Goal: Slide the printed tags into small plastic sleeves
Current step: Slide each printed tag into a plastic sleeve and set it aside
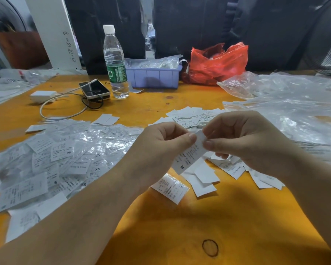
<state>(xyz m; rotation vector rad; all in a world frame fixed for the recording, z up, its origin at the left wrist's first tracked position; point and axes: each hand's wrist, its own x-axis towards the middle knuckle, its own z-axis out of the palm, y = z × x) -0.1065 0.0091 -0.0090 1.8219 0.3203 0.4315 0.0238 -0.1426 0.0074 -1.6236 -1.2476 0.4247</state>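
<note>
Holding one printed tag (189, 155) up over the orange table (199, 217), we are pinching its top edge with both hands. Our left hand (161, 148) is curling its fingers in and pressing its thumb against the upper left corner of the tag, and our right hand (243, 138) is gripping the upper right corner between thumb and forefinger. The tag is hanging tilted, its lower end marked M pointing down and to the left. We cannot tell whether a clear sleeve is already around it.

Just below it, a sleeved tag marked S (170, 188) is lying flat on the table, and blank white tags (204, 178) are lying beside that. To our left, a big heap of sleeved tags (52, 159) is spreading across the table, showing letters such as XS, M and S. Loose tags (187, 115) are lying beyond our hands, and more are lying under our right hand.

To the right, a pile of clear plastic sleeves (287, 104) is covering the table. Farther back, a water bottle (115, 62) is standing upright next to a lilac bin (153, 77), with a red plastic bag (216, 64) beside the bin. A phone (94, 89) is lying near the bottle with a white cable and a white charger (43, 96). A dark rubber band (210, 248) is lying close to us.
</note>
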